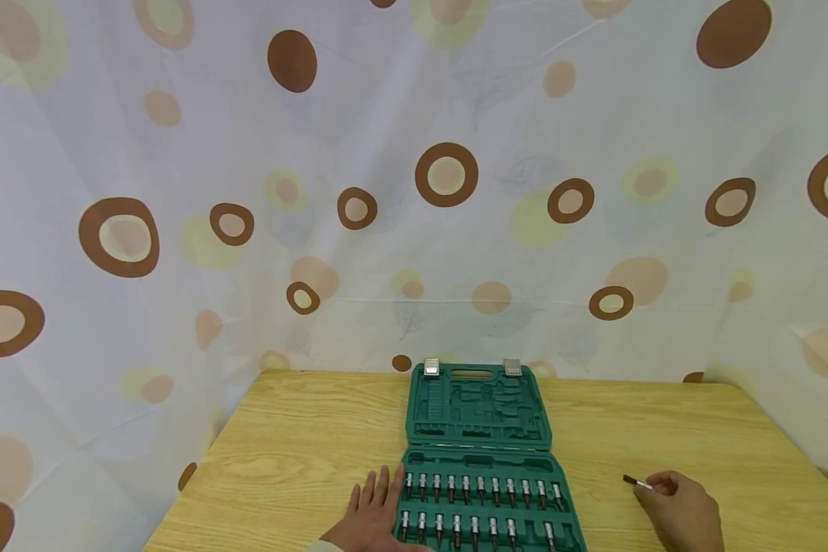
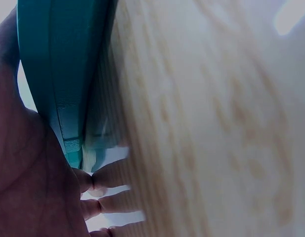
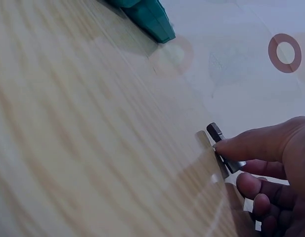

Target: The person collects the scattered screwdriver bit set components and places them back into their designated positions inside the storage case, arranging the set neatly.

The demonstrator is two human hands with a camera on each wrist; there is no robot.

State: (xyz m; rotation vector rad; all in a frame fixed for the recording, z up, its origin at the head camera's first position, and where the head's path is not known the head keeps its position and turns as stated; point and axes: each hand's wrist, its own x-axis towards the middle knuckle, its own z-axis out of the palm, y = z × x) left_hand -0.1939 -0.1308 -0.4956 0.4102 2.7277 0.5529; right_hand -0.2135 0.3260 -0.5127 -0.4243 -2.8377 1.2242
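Observation:
An open green tool case [image 1: 479,453] lies on the wooden table with two rows of bit sockets, silver at the top and dark below, in its near half. My left hand [image 1: 371,512] rests at the case's left side, fingers spread and straight, thumb reaching over the near part. The left wrist view shows the palm [image 2: 38,163] against the case's green side wall [image 2: 68,64]. Right of the case, my right hand [image 1: 686,512] pinches a bit socket [image 1: 636,482] between thumb and fingers. In the right wrist view this bit socket [image 3: 214,131] is tilted, close over the table.
The case's raised lid [image 1: 479,406] has moulded recesses and two silver latches, and leans back near the wall. A patterned white sheet [image 1: 386,115] hangs behind and at both sides of the wooden table [image 1: 303,429]. One slot space in the lower row is bare.

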